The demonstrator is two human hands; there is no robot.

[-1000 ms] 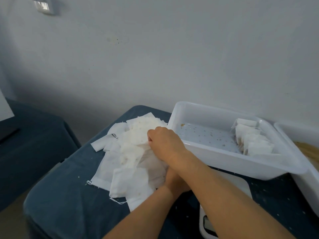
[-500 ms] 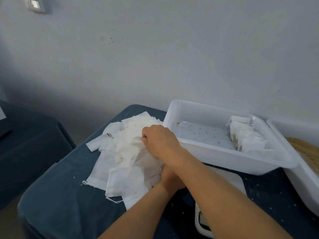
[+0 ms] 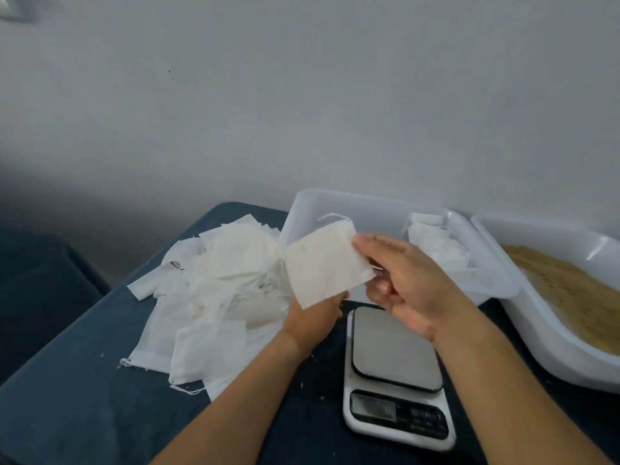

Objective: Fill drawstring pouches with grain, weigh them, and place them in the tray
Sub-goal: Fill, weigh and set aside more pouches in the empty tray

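An empty white drawstring pouch (image 3: 323,263) is lifted above the table, held between both hands. My left hand (image 3: 313,318) grips its lower edge from below, mostly hidden behind the pouch. My right hand (image 3: 407,283) pinches the pouch's right edge, fingers pointing left. A heap of flat empty pouches (image 3: 214,297) lies on the blue cloth to the left. The white tray (image 3: 369,206) behind the hands holds several filled pouches (image 3: 436,243) at its right end. A digital scale (image 3: 394,374) sits below my right hand with nothing on it.
A second white tray (image 3: 550,357) at the right holds brown grain (image 3: 570,290). The table is covered in dark blue cloth (image 3: 77,397), with stray grains on it. A grey wall stands close behind. Another dark surface lies at far left.
Both hands have risen off the heap and moved right, lifting one pouch clear of it. The scale, hidden under my arms before, is now uncovered.
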